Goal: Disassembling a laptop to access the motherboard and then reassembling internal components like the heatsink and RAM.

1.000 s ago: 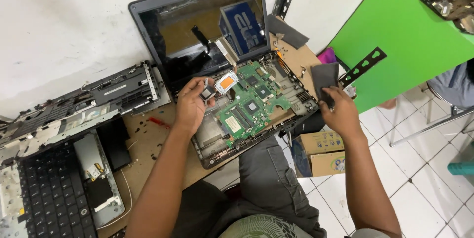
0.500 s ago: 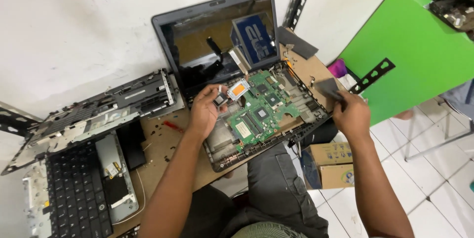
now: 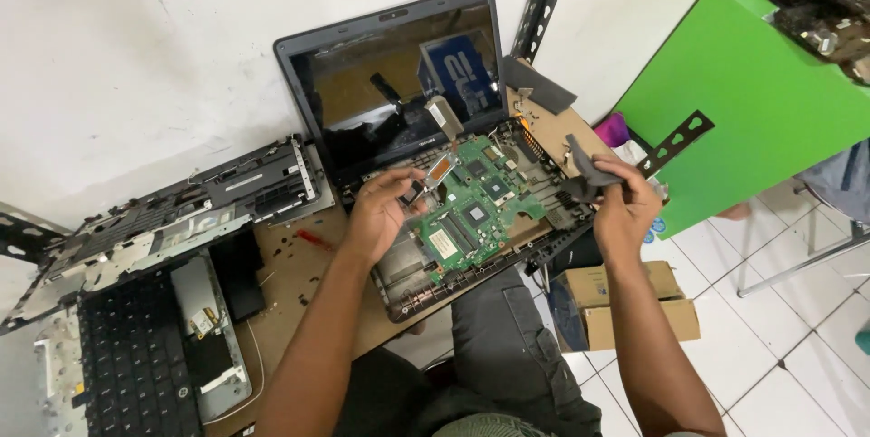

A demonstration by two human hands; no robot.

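Cloth point(image 3: 587, 181) now raised in right fingers point(image 3: 609, 185)

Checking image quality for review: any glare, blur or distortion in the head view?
Head view: even soft light, weak shadows; the laptop screen mirrors the room; left hand, right hand and green circuit board look sharp; wide-angle bending at the edges.

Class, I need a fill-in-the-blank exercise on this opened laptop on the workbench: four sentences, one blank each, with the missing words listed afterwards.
1. The exposed laptop circuit board is coloured ____.
2. The right hand holds a dark grey ____.
3. The left hand rests at the board's ____ edge.
4. The detached black keyboard lies to the ____ of the open laptop base.

Missing words: green; cloth; left; left
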